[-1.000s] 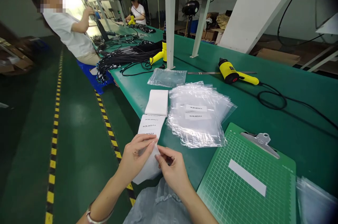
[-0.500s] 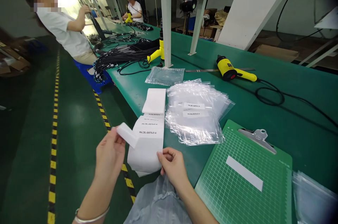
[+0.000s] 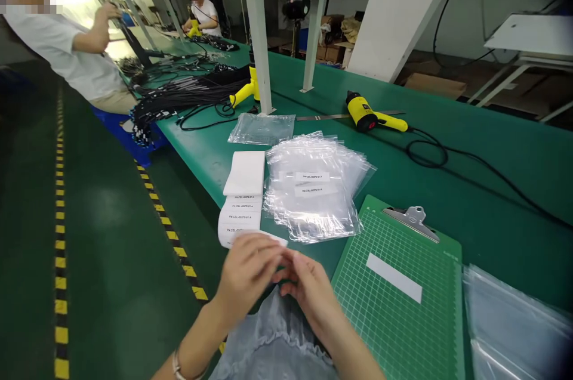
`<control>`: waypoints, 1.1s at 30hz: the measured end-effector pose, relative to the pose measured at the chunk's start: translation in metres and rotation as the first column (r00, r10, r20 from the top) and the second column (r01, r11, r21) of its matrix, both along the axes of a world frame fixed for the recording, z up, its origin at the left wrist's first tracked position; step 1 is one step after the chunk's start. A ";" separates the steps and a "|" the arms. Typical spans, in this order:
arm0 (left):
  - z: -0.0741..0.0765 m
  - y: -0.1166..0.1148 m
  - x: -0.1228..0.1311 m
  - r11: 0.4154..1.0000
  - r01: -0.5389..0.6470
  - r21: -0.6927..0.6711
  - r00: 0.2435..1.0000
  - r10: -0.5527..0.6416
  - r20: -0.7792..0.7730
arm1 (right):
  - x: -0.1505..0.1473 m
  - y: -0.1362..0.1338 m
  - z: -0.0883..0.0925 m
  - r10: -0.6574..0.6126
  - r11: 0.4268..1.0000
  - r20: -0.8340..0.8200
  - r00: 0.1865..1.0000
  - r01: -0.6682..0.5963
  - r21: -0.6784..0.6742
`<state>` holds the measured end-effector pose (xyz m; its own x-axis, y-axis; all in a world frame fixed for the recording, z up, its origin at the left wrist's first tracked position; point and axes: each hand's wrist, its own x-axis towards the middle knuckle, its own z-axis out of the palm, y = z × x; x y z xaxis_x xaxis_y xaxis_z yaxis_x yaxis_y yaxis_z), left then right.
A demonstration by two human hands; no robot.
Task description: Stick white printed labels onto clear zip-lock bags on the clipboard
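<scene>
My left hand [image 3: 250, 269] is closed on a white label, whose edge shows beyond its fingers. My right hand [image 3: 308, 284] meets it, fingertips pinched together at the label's end; what they grip is too small to tell. Just beyond the hands, a strip of printed labels [image 3: 244, 174] lies folded at the table's edge, its near end partly behind my left hand. To its right is a fanned pile of clear zip bags [image 3: 308, 213], with two printed labels on top. A green clipboard [image 3: 403, 332] with a grid holds a blank white strip [image 3: 394, 277].
More clear bags [image 3: 514, 320] lie right of the clipboard, and another [image 3: 262, 129] by the shelf post [image 3: 257, 34]. A yellow heat gun [image 3: 364, 113] with its cord sits farther back. Black cables [image 3: 192, 90] are heaped at left, near a seated person [image 3: 67, 52].
My left hand has moved right with the label and now meets my right hand, which has let go of the strip. The view has shifted to the right.
</scene>
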<state>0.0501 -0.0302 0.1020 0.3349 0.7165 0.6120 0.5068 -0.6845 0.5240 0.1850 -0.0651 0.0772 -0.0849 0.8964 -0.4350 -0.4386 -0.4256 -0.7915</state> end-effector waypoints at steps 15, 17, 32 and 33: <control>-0.009 -0.005 0.104 0.722 0.337 -0.604 0.940 -0.219 0.263 | 0.128 -0.074 0.034 -0.506 0.845 0.445 0.739 0.527 0.085; -0.007 -0.013 0.117 0.811 0.352 -0.467 0.934 -0.271 0.233 | 0.140 -0.084 0.030 -0.530 0.826 0.433 0.729 0.558 0.071; -0.001 -0.067 0.207 0.635 0.653 -0.413 0.757 -0.569 0.321 | 0.208 -0.165 0.038 -0.563 0.802 0.383 0.732 0.596 0.040; -0.003 -0.067 0.211 0.633 0.629 -0.451 0.773 -0.570 0.279 | 0.210 -0.170 0.038 -0.587 0.782 0.391 0.709 0.621 0.048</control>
<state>0.2612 -0.0970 0.0989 0.7593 0.5830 0.2890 0.0032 -0.4475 0.8943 0.3948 -0.2350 0.1150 0.6421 0.6599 -0.3901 -0.3111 -0.2408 -0.9194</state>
